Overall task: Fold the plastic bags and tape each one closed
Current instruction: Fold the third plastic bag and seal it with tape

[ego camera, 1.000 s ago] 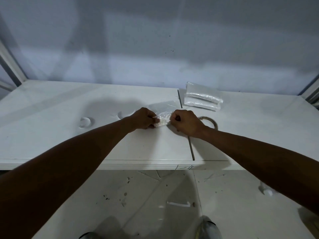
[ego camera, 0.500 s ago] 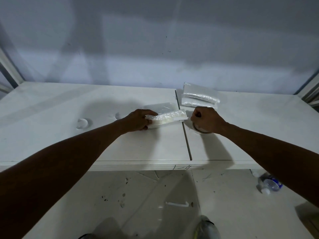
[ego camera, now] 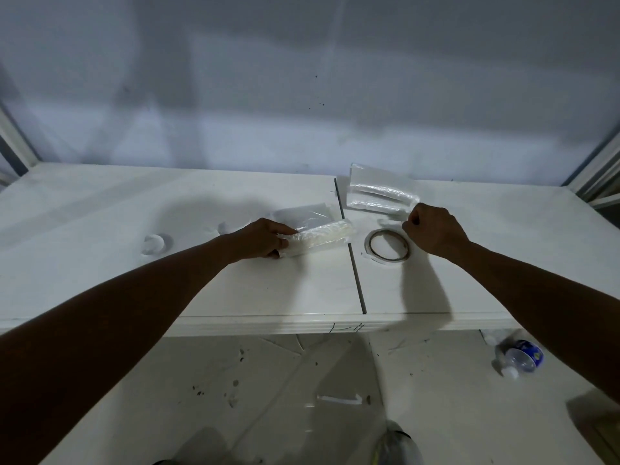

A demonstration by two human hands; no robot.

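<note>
The left hand (ego camera: 265, 238) grips the left end of a folded plastic bag (ego camera: 323, 235), fingers curled over it and thumb under, holding it against the white table (ego camera: 100, 263). The bag's far end reaches right to the seam (ego camera: 355, 273) between the two tabletops. Just behind the grip lies a flat clear bag (ego camera: 307, 213). Right of the seam a tape roll (ego camera: 387, 247) lies flat. The right hand (ego camera: 432, 233) hovers at the roll's far right edge, fingers curled with thumb against forefinger; whether it pinches tape cannot be told. Beyond that hand sits a stack of bags (ego camera: 379, 193). A bottle (ego camera: 521, 357) lies on the floor below.
</note>
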